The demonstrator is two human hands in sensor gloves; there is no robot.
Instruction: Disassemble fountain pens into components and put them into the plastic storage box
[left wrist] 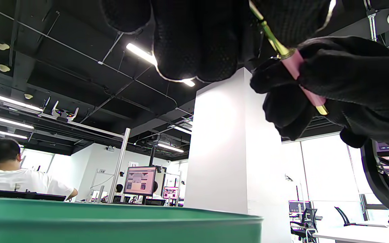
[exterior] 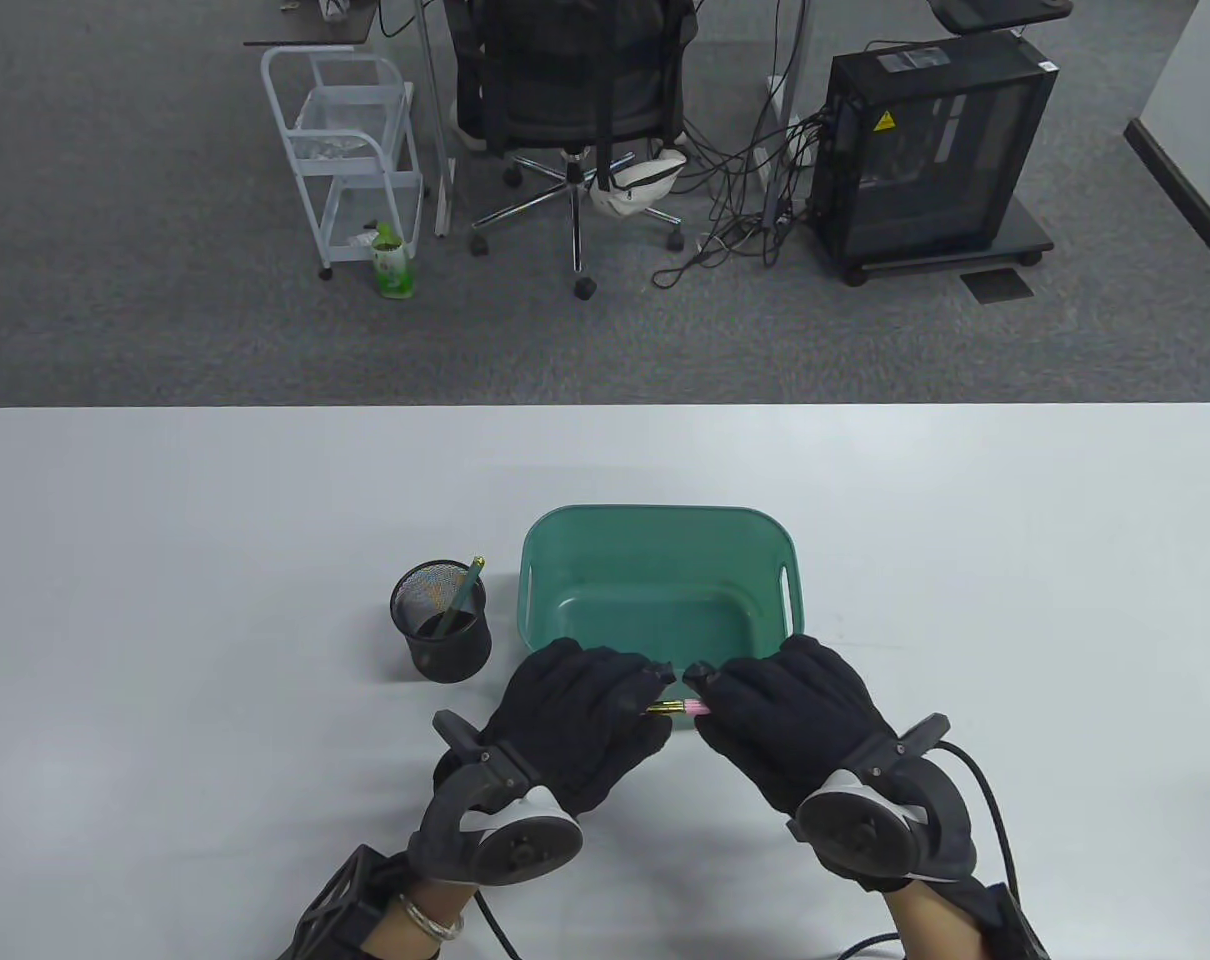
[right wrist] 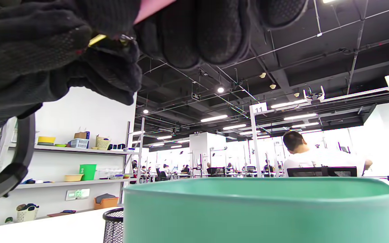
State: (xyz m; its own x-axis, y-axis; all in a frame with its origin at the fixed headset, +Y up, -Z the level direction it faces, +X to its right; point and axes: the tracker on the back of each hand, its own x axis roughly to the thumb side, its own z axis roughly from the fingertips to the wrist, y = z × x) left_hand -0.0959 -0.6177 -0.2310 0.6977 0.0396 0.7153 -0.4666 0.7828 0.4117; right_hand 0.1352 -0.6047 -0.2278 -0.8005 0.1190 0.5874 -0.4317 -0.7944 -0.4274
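Holding a pink fountain pen (exterior: 677, 709) between both hands, I have it just in front of the near rim of the green plastic storage box (exterior: 655, 520), low over the white desk (exterior: 165, 600). My left hand (exterior: 580, 725) has its fingers curled round the pen's gold and green end, and my right hand (exterior: 790, 715) has its fingers wrapped round the pink barrel; the two hands nearly touch, with only a short stretch of pen showing between them in the table view. In the left wrist view the pen runs diagonally, a green and gold section at the top, then the pink barrel with a gold tip poking out below my right fingers (left wrist: 343, 64). I cannot tell whether the parts have begun to separate.

The box sits at the middle of the desk, and I see nothing lying on its floor. Just to its left stands a black mesh pen cup (exterior: 441, 620), apart from the box, with a green pen (exterior: 462, 596) leaning inside it, its gold end sticking above the rim. In the right wrist view the box wall fills the foreground and the cup's mesh shows at its left.
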